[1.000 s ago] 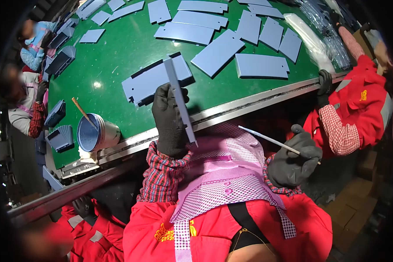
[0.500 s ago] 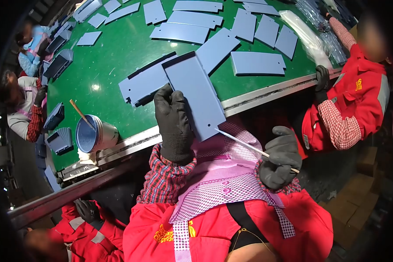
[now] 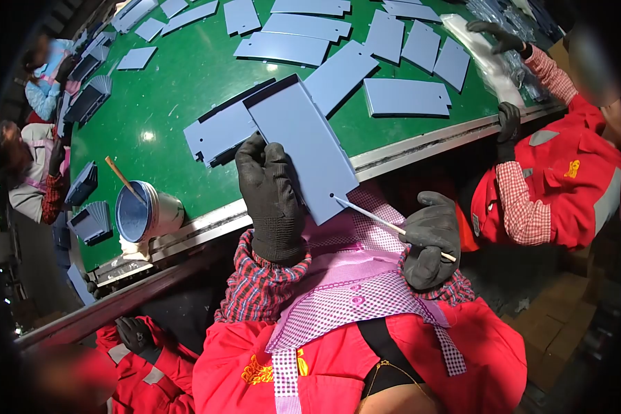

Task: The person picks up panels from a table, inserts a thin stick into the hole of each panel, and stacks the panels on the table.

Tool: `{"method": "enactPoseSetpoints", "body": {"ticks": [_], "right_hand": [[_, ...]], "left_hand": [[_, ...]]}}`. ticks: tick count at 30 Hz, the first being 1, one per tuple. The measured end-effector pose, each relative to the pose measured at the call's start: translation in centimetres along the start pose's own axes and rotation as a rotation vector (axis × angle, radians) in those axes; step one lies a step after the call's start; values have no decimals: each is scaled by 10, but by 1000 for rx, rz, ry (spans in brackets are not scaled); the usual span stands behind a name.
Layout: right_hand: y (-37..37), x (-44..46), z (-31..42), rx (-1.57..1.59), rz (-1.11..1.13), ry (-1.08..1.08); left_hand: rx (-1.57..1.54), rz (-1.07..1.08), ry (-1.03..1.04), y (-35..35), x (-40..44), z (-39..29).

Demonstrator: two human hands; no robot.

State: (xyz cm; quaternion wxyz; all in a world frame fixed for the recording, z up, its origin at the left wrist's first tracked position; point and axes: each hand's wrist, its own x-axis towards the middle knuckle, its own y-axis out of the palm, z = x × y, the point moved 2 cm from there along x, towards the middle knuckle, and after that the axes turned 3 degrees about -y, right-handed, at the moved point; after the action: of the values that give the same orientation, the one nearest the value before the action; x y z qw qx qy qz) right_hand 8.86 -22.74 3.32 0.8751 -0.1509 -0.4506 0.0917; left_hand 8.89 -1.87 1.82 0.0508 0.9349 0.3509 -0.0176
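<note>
My left hand, in a black glove, is closed on the left edge of a blue-grey sheet-metal panel with raised edges. The panel is tilted in front of me, overlapping the table's edge. In my gloved right hand is a thin stick, pale towards its tip, with its back end poking out below the fingers. Its tip meets the panel at or right beside a small dark hole near the lower corner; exact contact cannot be made out. Behind the held panel lies another blue-grey panel, partly covered.
A bucket with blue inside and a wooden stick stands at the left on the green table. Several flat panels lie across the far side. Co-workers sit at the left, lower left and right; plastic wrapping lies at upper right.
The stick's tip has shifted left and up, from beside the hole to the hole. My right hand moved slightly left with it. The right-hand co-worker's arm now reaches over the plastic wrapping.
</note>
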Motion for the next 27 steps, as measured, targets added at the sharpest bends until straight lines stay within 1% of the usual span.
{"method": "enactPoseSetpoints", "body": {"ticks": [1, 5, 7, 8, 10, 11, 13, 14, 17, 19, 20, 22, 25, 27], "right_hand": [[0, 1, 0, 5, 6, 2], [-4, 1, -3, 37, 71, 11], [-3, 1, -4, 34, 52, 2], [-3, 1, -4, 35, 53, 3], [-5, 7, -6, 32, 72, 10], [-3, 7, -6, 31, 72, 9], [0, 8, -5, 18, -28, 18], [-1, 8, -5, 18, -27, 19], [-5, 13, -9, 34, -10, 38], [-8, 10, -9, 67, 94, 30], [-7, 8, -9, 66, 91, 26], [-7, 7, -9, 44, 96, 28], [-8, 9, -9, 70, 38, 36], [-7, 7, -8, 56, 47, 37]], "left_hand": [[30, -18, 42, 0, 0, -1], [8, -5, 30, 0, 2, 1], [-82, 19, -49, -1, 3, 3], [-82, 19, -51, -1, 3, 1], [20, 0, -38, 2, 3, -5], [19, 0, -37, 2, 4, -4], [23, -66, -56, 3, 5, -1], [23, -67, -58, 2, 5, -2], [4, -34, -95, 6, 6, -4], [-73, -23, -100, 4, 6, 0], [-74, -21, -95, 3, 5, 0], [50, -9, -29, 2, 4, -4], [-23, -7, -85, 4, 5, -4], [-14, -6, -82, 2, 5, 0]]}}
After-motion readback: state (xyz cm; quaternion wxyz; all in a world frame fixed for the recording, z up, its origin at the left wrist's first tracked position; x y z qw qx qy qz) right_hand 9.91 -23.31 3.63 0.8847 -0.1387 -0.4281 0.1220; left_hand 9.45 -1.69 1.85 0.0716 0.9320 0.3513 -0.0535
